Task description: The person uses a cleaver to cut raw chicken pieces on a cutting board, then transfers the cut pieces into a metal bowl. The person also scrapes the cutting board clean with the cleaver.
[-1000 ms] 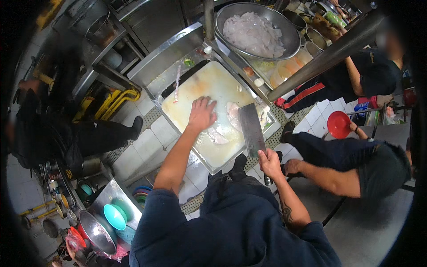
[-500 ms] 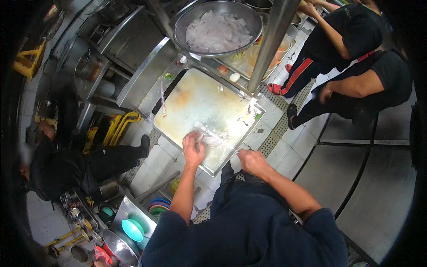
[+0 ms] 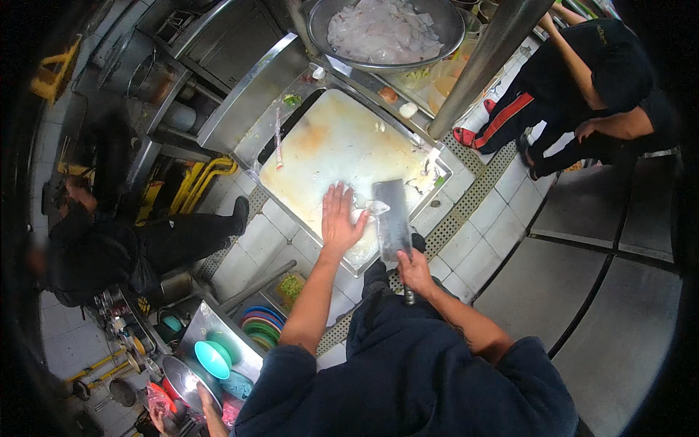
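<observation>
My left hand (image 3: 339, 221) lies on the white cutting board (image 3: 320, 138), fingers stretched out, its thumb against a small piece of pale, slippery seafood (image 3: 360, 211) that looks like squid. In my right hand (image 3: 414, 271) is the handle of a cleaver (image 3: 393, 222). The broad blade shows its flat side, low over the right part of the board. A white bit (image 3: 378, 207) sits at the blade's left edge. Whether the blade touches the board I cannot tell.
Beyond the board stands a large metal bowl (image 3: 314, 33) of pale seafood pieces (image 3: 382, 30). A metal post (image 3: 484, 73) rises at the board's far right. Two people in dark clothes (image 3: 582, 80) stand at upper right, another person (image 3: 95, 255) at left. Someone's hand (image 3: 211, 408) reaches bowls at lower left.
My left hand has gone from curled fingers on the seafood to lying flat. The cleaver, barely visible edge-on before, now shows its broad side. The view has shifted slightly.
</observation>
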Demonstrator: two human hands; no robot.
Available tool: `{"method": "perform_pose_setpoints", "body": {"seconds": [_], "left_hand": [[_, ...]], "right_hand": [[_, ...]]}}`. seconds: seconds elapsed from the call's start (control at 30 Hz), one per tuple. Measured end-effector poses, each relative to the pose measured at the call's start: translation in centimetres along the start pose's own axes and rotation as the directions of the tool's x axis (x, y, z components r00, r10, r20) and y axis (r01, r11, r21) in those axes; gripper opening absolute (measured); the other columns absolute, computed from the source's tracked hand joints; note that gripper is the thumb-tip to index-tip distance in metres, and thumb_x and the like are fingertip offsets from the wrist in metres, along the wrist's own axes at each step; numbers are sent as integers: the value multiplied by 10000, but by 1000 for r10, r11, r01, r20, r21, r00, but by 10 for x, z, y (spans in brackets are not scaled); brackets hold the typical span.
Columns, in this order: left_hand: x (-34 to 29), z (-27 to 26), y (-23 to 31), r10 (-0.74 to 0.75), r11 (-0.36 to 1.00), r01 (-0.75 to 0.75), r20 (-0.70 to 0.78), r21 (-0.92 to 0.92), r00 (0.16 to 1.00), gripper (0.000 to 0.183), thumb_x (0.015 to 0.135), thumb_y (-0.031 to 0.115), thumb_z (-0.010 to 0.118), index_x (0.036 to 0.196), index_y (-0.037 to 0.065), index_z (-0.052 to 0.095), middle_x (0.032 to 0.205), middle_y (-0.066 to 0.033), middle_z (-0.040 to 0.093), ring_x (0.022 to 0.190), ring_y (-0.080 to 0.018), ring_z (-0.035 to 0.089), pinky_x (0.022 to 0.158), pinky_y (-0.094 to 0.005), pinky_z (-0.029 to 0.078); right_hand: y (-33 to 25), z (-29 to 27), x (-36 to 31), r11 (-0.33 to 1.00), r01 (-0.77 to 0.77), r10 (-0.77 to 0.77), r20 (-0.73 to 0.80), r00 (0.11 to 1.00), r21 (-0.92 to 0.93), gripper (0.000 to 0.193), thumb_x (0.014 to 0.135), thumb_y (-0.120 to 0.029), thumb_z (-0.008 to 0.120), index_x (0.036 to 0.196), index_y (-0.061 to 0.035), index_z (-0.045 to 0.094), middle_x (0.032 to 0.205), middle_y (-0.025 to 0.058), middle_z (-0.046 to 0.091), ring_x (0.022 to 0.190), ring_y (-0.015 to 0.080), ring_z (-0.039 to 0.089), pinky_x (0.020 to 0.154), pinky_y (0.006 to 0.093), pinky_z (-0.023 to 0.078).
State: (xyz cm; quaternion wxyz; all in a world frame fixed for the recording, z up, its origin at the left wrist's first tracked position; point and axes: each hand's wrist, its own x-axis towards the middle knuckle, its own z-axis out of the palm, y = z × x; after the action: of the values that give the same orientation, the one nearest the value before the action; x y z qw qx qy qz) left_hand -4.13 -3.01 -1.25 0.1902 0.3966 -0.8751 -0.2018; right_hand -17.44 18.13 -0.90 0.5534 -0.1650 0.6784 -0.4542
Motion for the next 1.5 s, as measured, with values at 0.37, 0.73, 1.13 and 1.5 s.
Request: {"method": "perform_pose_setpoints", "body": {"seconds": [0.37, 0.73, 1.13, 1.5], "left_hand": [[14, -3, 6, -215, 962, 172, -204, -210, 955, 617, 974, 258, 578, 1449, -100, 414, 1551, -333, 320, 1451, -501, 281, 1209, -559, 209], [272, -237, 160, 168, 886, -411, -675, -217, 719, 446, 1047, 322, 424, 1289, -7, 606, 1326, -325, 574, 1273, -442, 546, 1027, -474, 429], [390, -149, 91, -68, 861, -217, -527, -460, 847, 432, 977, 322, 571, 1215, -24, 676, 1166, -260, 691, 1082, -435, 653, 976, -453, 488], [307, -127, 51, -466, 247, 490, 341, -836, 817, 448, 895, 354, 682, 1090, -40, 594, 953, -192, 678, 781, -345, 700, 561, -474, 601]], "right_hand": [[-40, 72, 53, 990, 138, -133, 218, 967, -7, 262, 1053, -222, 536, 889, -20, 558, 585, 30, 514, 446, 122, 485, 419, 311, 411], [-405, 20, -10, 386, 718, -817, 147, 558, -580, 357, 976, -279, 549, 805, 33, 575, 625, 157, 606, 501, 258, 632, 540, 402, 518], [-438, -43, -40, 440, 552, -854, -140, 502, -708, 274, 920, -201, 594, 922, 63, 665, 896, 325, 661, 902, 504, 646, 824, 517, 524], [-190, -53, -61, 769, 262, -398, -116, 910, -583, 335, 965, -298, 612, 916, 32, 636, 799, 273, 655, 756, 433, 659, 688, 481, 499]]}}
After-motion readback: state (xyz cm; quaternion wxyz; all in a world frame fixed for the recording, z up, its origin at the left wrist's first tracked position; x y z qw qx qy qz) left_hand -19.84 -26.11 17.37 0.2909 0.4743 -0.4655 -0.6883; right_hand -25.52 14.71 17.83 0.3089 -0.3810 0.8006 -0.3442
